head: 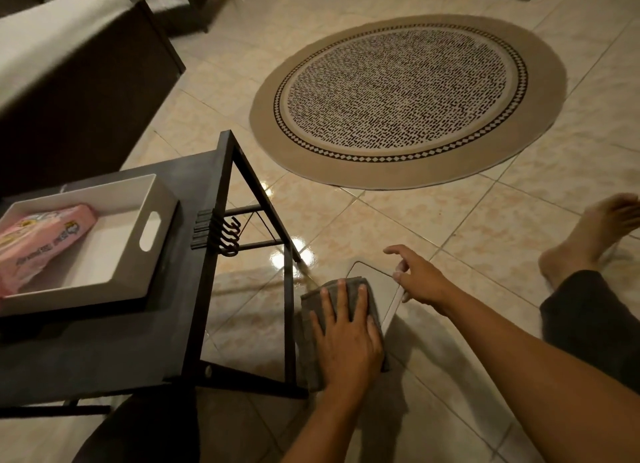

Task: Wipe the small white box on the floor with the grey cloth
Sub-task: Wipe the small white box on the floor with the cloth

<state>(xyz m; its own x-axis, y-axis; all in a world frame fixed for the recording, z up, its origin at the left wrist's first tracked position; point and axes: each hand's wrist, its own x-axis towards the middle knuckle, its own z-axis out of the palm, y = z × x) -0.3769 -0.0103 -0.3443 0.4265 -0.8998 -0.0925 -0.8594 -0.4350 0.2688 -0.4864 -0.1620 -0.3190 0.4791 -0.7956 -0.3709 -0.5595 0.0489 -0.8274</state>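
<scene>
At lower centre, the left hand pressed the grey cloth flat, its grip open-palmed, onto the small white box on the floor. The right hand steadied the box's edge, fingers apparently spread. Wiping was under way; the far end needed strokes next.

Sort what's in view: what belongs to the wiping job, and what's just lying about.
Job: white box; grey cloth; left hand flat on the cloth; right hand steadying the box.

Lying about: black side table; white tray; pink packet; round rug.
</scene>
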